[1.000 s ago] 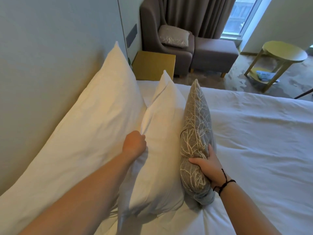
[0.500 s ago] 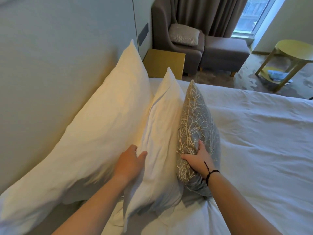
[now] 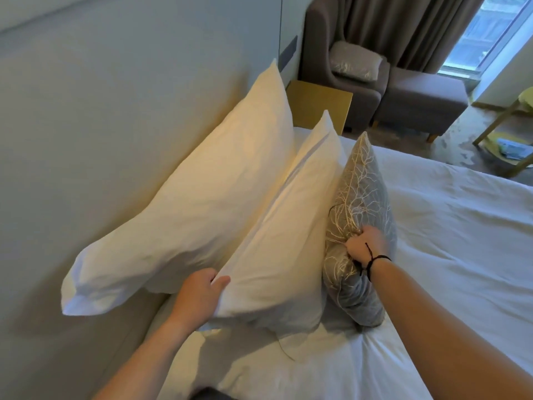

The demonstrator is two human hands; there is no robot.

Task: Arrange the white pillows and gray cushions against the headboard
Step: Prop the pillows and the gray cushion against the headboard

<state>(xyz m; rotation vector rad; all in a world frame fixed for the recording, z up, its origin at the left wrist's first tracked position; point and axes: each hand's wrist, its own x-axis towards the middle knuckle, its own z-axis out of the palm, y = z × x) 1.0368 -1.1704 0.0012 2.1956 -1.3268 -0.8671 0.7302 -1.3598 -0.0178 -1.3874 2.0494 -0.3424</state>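
Plump white pillows [image 3: 187, 203], branch-patterned gray cushion [image 3: 360, 197] crumpled by right hand [image 3: 364, 245]

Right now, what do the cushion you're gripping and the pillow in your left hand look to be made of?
Gray cushion: woven fabric, matte, with pale branch-like stitching, apparently embroidered; it bunches under the right hand. Front white pillow: plain matte cloth case, probably cotton, finely creased, soft where the left hand grips it.

Both forearms are bare, with no sleeves in view. The right hand [image 3: 367, 245] has a thin black cord bracelet [image 3: 375, 259] tied round its wrist, with loose knotted ends trailing from it. The left hand [image 3: 199, 295] and its wrist wear nothing.
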